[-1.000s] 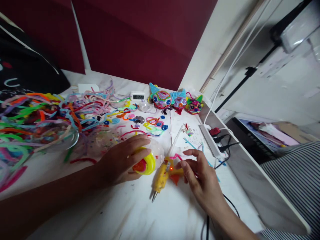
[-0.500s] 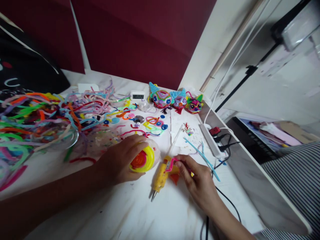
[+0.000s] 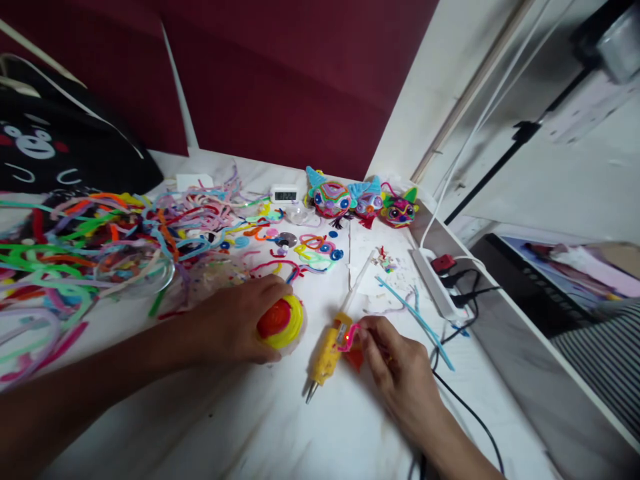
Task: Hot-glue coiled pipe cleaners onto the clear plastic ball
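Note:
My left hand [image 3: 237,320] is wrapped round a clear ball [image 3: 293,328] whose face carries coiled yellow and red-orange pipe cleaner. Between the thumb and fingers of my right hand [image 3: 395,363] is a short, bent pink pipe cleaner [image 3: 351,337]. It overlaps the yellow hot glue gun [image 3: 327,353], which lies on the table with its metal nozzle toward me; whether the two touch I cannot tell. A small red light glows on the gun. An orange piece [image 3: 354,360], partly hidden, sits beside the gun near my right fingers.
A tangle of coloured pipe cleaners [image 3: 115,227] spreads across the left. Finished animal-head ornaments [image 3: 333,197] line the back beside a small digital clock [image 3: 285,194]. Blue pipe cleaners [image 3: 420,323] and a power strip [image 3: 443,287] with cables lie to the right, along a raised edge.
My left hand has shifted the ball a little left, away from the glue gun, and turned it slightly. My right hand keeps its pinch on the pink pipe cleaner. The view has shifted slightly.

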`<state>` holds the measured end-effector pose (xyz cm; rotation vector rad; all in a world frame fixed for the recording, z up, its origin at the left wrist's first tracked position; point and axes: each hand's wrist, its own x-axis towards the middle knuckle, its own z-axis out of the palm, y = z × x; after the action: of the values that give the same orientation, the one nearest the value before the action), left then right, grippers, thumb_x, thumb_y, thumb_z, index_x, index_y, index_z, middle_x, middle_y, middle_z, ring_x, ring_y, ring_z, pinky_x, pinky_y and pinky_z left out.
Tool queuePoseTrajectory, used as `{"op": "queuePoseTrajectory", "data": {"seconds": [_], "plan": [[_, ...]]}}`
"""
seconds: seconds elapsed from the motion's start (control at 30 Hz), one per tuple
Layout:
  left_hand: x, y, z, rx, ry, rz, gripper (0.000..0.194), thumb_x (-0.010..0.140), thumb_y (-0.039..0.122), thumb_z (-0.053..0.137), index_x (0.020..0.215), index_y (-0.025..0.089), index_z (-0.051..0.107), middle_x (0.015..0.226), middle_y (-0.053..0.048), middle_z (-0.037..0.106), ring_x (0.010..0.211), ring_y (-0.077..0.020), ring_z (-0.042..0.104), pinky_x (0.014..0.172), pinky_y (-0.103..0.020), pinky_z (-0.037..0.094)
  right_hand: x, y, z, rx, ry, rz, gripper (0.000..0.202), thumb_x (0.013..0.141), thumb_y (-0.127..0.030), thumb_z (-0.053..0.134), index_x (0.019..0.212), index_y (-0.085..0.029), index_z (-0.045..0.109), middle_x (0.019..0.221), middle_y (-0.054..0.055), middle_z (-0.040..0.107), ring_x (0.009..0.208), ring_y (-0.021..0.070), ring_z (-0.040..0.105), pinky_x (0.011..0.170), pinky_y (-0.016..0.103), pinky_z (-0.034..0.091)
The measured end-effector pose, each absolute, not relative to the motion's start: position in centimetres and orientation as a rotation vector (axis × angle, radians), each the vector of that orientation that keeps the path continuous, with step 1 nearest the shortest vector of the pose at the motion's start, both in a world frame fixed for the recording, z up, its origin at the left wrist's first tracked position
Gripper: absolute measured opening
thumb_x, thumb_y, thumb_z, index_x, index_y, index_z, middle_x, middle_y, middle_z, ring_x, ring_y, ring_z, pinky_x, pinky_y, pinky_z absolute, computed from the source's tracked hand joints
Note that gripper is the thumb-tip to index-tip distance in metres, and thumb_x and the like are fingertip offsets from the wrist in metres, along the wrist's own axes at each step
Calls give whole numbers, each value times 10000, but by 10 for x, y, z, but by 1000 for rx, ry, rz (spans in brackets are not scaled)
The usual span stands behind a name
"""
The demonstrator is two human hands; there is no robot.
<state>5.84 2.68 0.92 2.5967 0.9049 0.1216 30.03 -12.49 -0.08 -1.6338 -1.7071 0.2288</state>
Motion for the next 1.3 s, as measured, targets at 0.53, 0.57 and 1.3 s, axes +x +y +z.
{"op": "queuePoseTrajectory", "data": {"seconds": [0.53, 0.57, 1.3], "plan": [[55, -18, 16, 2641, 637, 827, 474, 954, 521, 661, 1340, 254, 594, 1208, -76, 729, 1002, -225, 724, 899, -345, 592, 286, -135, -2, -1461, -1781, 179, 120, 1048, -168, 467, 1037, -216, 577, 749, -5, 714, 565, 129, 664, 483, 205, 437], [59, -29, 16, 2560, 645, 826, 456, 963, 521, 644, 1327, 250, 598, 1074, -40, 752, 756, -159, 709, 717, -279, 587, 285, -135, -2, -1430, -1799, 132, 116, 1040, -154, 475, 1040, -216, 574, 751, -3, 715, 570, 133, 668, 500, 210, 449], [72, -62, 12, 2076, 663, 654, 287, 995, 276, 499, 733, 183, 569, 594, 64, 492, 532, -84, 424, 509, -202, 313, 277, -136, 0, -1062, -2085, -102, 200, 1075, -133, 406, 1060, -149, 605, 685, 32, 702, 556, 167, 675, 568, 277, 543]]}}
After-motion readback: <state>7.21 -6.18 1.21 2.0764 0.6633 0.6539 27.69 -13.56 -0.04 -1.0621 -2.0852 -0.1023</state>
